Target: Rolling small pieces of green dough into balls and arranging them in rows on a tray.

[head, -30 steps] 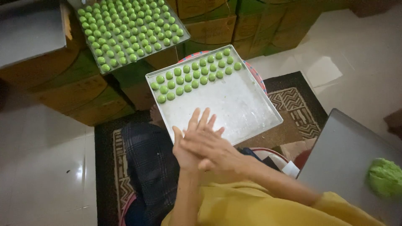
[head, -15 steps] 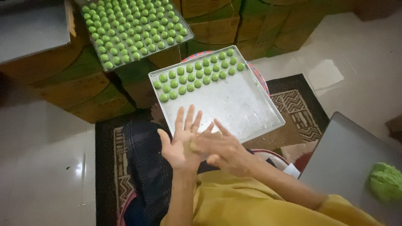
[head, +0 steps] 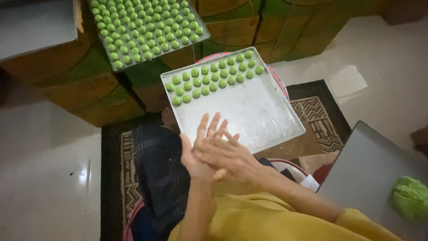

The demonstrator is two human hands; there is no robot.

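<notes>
Colours from my feed: near metal tray (head: 263,116) is pale silver-grey, dusted whitish, carrying three rows of bright green dough balls (head: 209,78). Full tray (head: 118,67) above, same grey rim, packed with the same green balls (head: 142,31). A sliver of green shows between my left hand (head: 196,151) and right hand (head: 227,156). Lump of green dough (head: 410,196) on a plain grey tray (head: 370,169) at right. Shirt (head: 267,218) mustard yellow. Sarong (head: 160,174) dark navy plaid with fine lighter lines. Rug (head: 318,118) dark brown with beige geometric border. Stacked boxes (head: 80,85) tan-brown with green bands. Floor (head: 44,169) glossy white.
</notes>
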